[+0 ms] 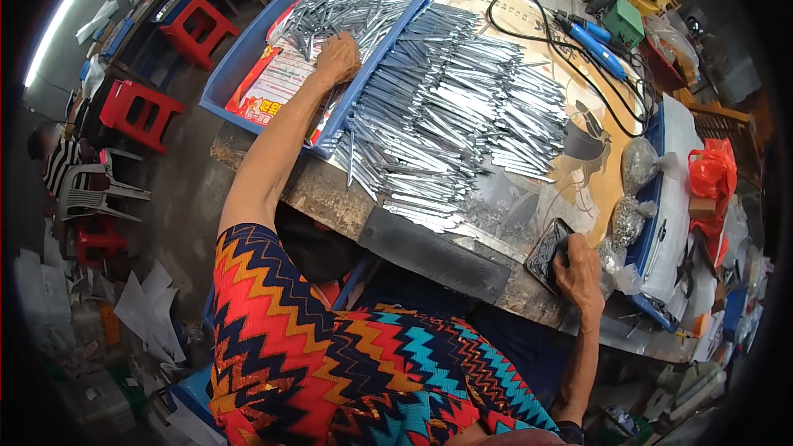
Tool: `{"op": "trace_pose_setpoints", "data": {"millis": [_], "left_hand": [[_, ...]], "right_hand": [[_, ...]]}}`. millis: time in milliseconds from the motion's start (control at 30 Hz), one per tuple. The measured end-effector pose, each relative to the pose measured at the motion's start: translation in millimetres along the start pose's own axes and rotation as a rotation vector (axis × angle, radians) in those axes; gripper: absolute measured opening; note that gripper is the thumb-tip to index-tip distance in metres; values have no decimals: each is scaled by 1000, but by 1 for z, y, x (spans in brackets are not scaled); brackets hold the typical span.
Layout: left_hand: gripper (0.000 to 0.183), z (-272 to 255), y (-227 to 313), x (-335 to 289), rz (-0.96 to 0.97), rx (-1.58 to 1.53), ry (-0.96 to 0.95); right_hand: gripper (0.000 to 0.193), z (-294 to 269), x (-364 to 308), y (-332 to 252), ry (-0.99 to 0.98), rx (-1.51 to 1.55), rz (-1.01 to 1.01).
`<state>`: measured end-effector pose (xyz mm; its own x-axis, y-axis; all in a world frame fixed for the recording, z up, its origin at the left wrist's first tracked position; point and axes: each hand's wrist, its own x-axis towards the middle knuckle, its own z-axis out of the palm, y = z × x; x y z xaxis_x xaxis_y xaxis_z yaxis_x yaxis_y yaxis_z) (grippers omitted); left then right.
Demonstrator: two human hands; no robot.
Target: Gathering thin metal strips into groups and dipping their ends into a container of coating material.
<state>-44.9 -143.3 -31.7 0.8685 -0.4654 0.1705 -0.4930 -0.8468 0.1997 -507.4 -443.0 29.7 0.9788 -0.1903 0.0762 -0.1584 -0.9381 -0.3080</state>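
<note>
My left hand [339, 59] reaches into a blue plastic tray [216, 83] at the far left of the table. Its fingers are curled down at the edge of a heap of thin silvery metal strips [351, 10]; what they hold is hidden. To the right of the tray, many similar metal strips [429, 107] lie in overlapping rows on the tabletop. By the table's near right edge, my right hand [581, 275] is closed on the side of a dark smartphone [547, 256] with a patterned surface. The phone lies tilted at the table edge.
A blue handheld power tool [596, 48] with a black cable [570, 54] lies at the far right. Bags of small parts [638, 163] sit along a blue tray [654, 306] on the right. Red stools [140, 116] and a grey chair [97, 190] stand at left.
</note>
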Motion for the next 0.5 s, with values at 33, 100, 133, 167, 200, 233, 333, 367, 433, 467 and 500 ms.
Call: {"op": "trace_pose_setpoints", "data": {"millis": [33, 100, 133, 167, 200, 233, 333, 367, 433, 467, 500], "left_hand": [[34, 1, -5, 1, 33, -13, -1], [35, 5, -6, 2, 11, -11, -4], [36, 5, -3, 3, -7, -10, -7], [36, 6, -1, 3, -6, -12, -5], [36, 6, 5, 1, -33, 19, 22], [36, 6, 10, -1, -60, 49, 50], [34, 0, 21, -6, -21, 60, 58], [34, 1, 21, -4, -17, 60, 61], [35, 0, 10, -2, -8, 4, -37], [35, -2, 3, -1, -11, 8, -33], [35, -5, 0, -1, 12, -16, -64]], "right_hand": [[17, 0, 1, -2, 26, -6, -11], [18, 1, 2, -2, 19, 5, -4], [18, 2, 2, -2, 13, 15, 6], [18, 4, 1, -2, 14, 13, 6], [19, 5, 0, -1, 29, 13, -14], [21, 5, -1, 0, 44, 14, -34], [16, 3, -3, -3, 82, 23, -20], [16, 3, -4, -2, 86, 22, -18], [14, 4, -4, -2, 102, 60, 29], [14, 3, -3, -3, 105, 62, 25], [13, 2, -3, -4, 120, 71, 22]]}}
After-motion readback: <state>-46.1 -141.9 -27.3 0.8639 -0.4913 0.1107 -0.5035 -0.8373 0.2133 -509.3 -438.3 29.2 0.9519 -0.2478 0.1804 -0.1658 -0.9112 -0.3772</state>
